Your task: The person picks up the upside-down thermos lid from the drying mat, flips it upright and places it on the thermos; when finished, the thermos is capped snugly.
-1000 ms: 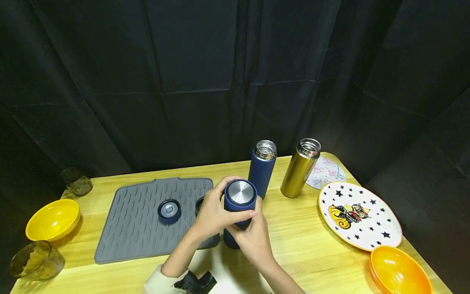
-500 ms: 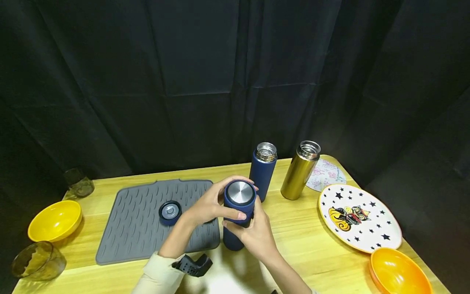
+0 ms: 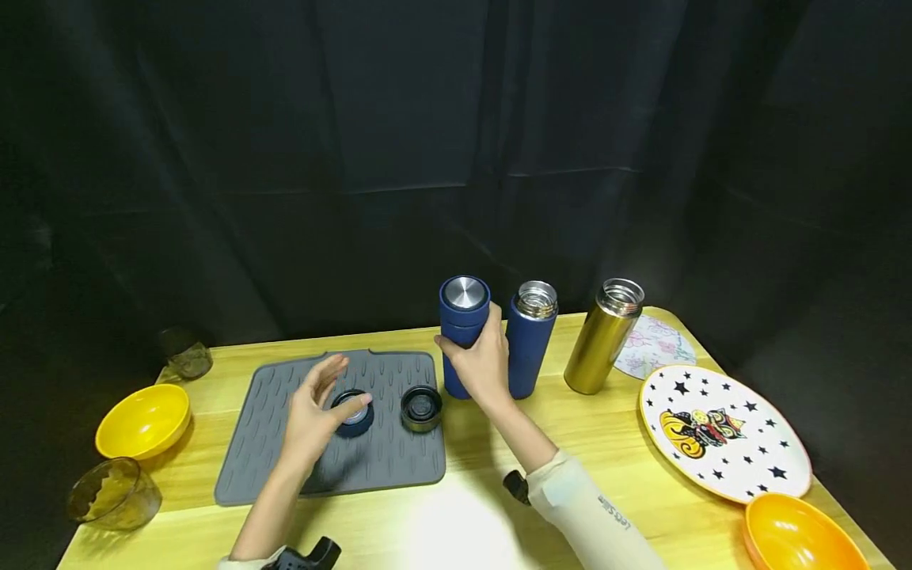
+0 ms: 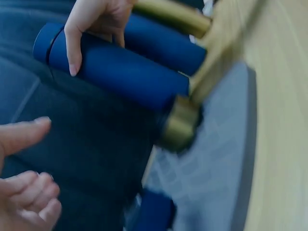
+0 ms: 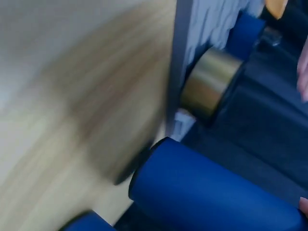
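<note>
Right hand grips a capped blue flask; left hand hovers over a blue lid on the mat.

The capped blue flask [image 3: 464, 332] stands upright on the wooden table [image 3: 613, 443], just right of the grey mat [image 3: 285, 451], matte dark blue with a shiny steel disc on its cap; the right hand [image 3: 484, 366] has fingers and thumb curled round its body. Touching or just beside it stands an open blue flask [image 3: 531, 340], and further right an open gold flask [image 3: 604, 336]; what is inside them cannot be told. The left hand [image 3: 317, 412] has its fingers spread and loosely bent above the blue lid [image 3: 354, 413], holding nothing. A gold-walled, dark-topped lid [image 3: 421, 408] lies beside it. Two yellow bowls [image 3: 142, 419] [image 3: 798, 538] and a glass cup [image 3: 114, 495] hold nothing visible.
</note>
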`<state>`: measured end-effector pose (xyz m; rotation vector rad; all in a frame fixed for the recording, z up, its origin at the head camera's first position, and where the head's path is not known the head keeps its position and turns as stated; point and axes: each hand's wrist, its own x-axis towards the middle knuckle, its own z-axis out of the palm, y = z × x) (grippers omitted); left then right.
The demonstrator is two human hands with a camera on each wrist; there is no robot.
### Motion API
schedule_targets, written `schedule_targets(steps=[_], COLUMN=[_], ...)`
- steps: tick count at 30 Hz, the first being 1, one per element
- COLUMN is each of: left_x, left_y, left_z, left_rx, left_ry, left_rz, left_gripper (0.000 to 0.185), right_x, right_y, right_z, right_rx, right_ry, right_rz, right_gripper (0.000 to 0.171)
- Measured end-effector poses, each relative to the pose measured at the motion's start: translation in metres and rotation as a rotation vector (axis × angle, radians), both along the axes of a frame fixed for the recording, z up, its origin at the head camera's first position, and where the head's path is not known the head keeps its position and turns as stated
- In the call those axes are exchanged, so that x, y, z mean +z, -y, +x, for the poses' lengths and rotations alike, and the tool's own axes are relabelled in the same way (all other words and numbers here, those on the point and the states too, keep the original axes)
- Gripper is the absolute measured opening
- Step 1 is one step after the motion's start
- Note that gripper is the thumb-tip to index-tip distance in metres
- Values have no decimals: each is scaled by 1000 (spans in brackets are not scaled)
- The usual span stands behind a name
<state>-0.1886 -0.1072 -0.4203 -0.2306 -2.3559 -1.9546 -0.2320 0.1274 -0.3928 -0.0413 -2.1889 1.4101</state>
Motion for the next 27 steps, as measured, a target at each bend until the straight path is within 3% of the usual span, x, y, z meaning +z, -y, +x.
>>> schedule_targets(steps=[3,7,14,20,23,27], left_x=[-13,-28,-44,-57,-46,-20], left_y=[10,15,13,5,1,-9], left_z=[-6,-12,-20,-19,-8,17], left_rx=[44,51,67,103,134,156], left_ry=[75,145,125,-34,-104,-216], left_rz=[-103,-231,-393,-552,-553,-492], left_gripper=[77,83,87,77,75,75], right_x=[-6,-10,-11,-9,-6,-4], right_y=[0,-1,1,-2,-4,-5], right_z=[-18,-25,-21,23,51,83], right_rx=[-38,-63,-25,9,89,307], right_ry=[41,83,124,173,164,238], right_rz=[-19,-36,-13,-31,-64,-133], right_gripper=[80,80,88,98,91,69])
